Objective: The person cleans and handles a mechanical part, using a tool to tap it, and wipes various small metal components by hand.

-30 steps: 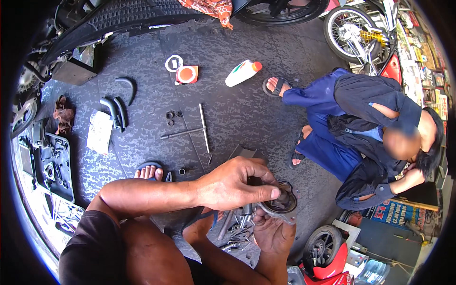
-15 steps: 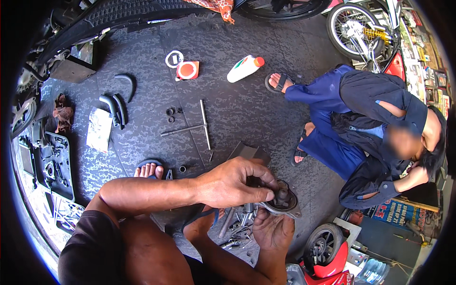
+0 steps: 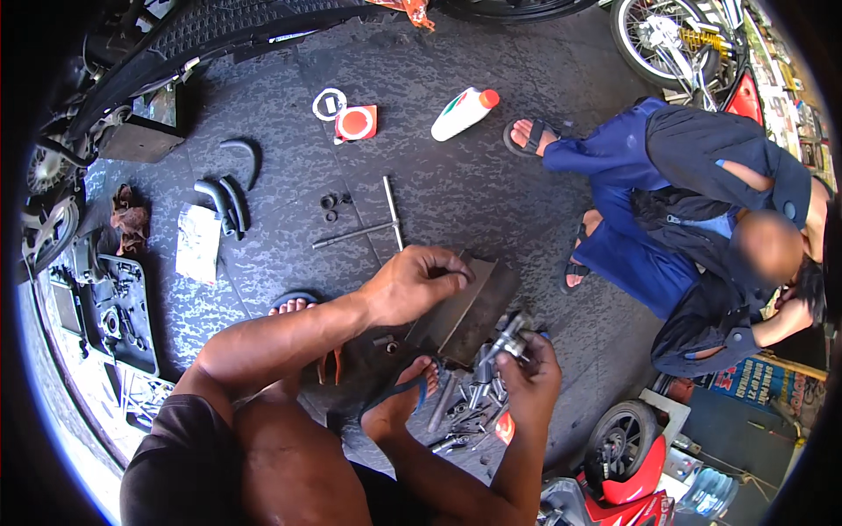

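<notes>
My left hand is raised in the middle, its thumb and fingers pinched together. Anything between those fingertips is too small or hidden to make out. Lower and to the right, my right hand grips a small silver metal housing, blurred and partly covered by the fingers. Beneath and between the hands lies a dark, angular tray-like piece on the floor. Loose wrenches and sockets are spread below my right hand, beside my sandalled foot.
A T-handle wrench, black rings and curved hoses lie ahead. Farther off are a red box and a white bottle. A person sits at right. A parts tray is at left.
My left hand has come away from the metal housing and moved up and left. My right hand has turned the housing, raising it slightly. The whole view has shifted a little.
</notes>
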Motion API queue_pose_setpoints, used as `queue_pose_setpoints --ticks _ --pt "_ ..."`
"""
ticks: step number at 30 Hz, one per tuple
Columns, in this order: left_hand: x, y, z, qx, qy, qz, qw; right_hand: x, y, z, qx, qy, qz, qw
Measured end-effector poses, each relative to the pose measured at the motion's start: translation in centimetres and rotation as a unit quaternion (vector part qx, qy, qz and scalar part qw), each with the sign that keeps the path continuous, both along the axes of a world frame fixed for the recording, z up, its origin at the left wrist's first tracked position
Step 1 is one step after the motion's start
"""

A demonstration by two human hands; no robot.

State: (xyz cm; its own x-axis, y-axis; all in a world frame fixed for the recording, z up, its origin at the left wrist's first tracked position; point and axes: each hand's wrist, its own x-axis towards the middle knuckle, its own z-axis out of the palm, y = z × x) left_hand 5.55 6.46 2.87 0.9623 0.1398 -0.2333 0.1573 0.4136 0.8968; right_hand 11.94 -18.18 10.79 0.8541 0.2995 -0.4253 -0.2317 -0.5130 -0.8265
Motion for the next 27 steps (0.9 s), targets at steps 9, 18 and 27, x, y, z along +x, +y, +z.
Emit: queue_pose_setpoints --ticks 9,18,27 --pt "-1.8 -1.9 -4.8 0.137 0.096 -0.002 0.986 -0.1 0.3 -5.9 -0.237 -0.284 0.193 0.909" --pt "-1.1 -3.5 -5.3 0.190 0.042 -0.013 0.981 -0.1 -0.4 -5.3 -0.224 -0.270 0.176 0.920" --pt "-5.0 0.5 -6.2 0.295 0.156 0.046 0.941 -4.0 -15.3 -10.1 -0.086 -0.210 -0.099 0.969"
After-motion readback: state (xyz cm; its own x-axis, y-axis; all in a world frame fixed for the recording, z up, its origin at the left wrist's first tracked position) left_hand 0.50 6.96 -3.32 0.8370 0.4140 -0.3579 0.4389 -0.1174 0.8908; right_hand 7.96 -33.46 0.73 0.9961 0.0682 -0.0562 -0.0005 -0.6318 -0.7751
